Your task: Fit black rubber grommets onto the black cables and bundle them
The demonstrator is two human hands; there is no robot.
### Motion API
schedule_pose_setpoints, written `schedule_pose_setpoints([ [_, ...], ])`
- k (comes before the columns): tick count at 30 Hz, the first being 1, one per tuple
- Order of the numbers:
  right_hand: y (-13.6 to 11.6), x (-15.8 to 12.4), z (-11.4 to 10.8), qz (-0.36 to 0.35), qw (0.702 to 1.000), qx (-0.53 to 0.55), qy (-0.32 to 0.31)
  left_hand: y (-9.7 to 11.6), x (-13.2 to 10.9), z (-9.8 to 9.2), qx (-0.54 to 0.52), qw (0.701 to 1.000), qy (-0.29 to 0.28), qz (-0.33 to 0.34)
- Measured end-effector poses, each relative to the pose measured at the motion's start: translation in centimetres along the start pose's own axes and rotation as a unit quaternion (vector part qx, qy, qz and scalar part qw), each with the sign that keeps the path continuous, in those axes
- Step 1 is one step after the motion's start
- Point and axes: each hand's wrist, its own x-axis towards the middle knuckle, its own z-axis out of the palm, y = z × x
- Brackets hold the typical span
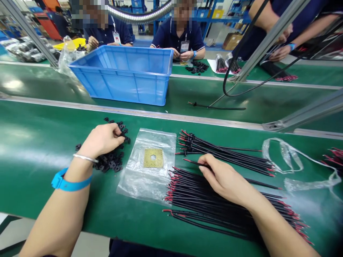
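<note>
My left hand (pixel 103 141), a silver bangle and a blue wristband behind it, reaches over a pile of small black plastic parts (pixel 109 162). Its thumb and index finger are pinched together among the parts; what they hold, if anything, is hidden. In my right hand (pixel 221 176) a black cable (pixel 193 162) is pinched near its red-wired end. The cable lies above a large bundle of black cables (pixel 193 192) with red wire ends. Just beyond, a smaller group of cables (pixel 227 151) has black parts on its left ends.
A clear plastic bag (pixel 142 182) with a yellowish square plate (pixel 153 158) lies between my hands. Behind the metal rail stand a blue bin (pixel 128 84) and a single cable (pixel 219 107). Plastic strips (pixel 284 155) lie right. Co-workers sit and stand across the bench.
</note>
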Motion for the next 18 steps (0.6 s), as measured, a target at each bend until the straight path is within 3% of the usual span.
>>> schedule_pose_setpoints([
  [4, 0.4, 0.2, 1.0, -0.002, 1.000, 0.006, 0.003, 0.9, -0.3, 0.2, 0.047, 0.999, -0.006, 0.009],
  [9, 1.0, 0.6, 1.9, -0.013, 0.999, -0.015, -0.026, 0.1, 0.3, 0.6, 0.110, 0.994, -0.022, -0.009],
  [15, 1.1, 0.5, 2.0, -0.014, 0.999, -0.038, -0.017, -0.2, 0.5, 0.6, 0.080, 0.996, 0.004, -0.026],
  [18, 1.6, 0.4, 2.6, -0.018, 0.998, -0.055, 0.014, -0.1, 0.5, 1.1, 0.031, 0.999, 0.011, 0.012],
])
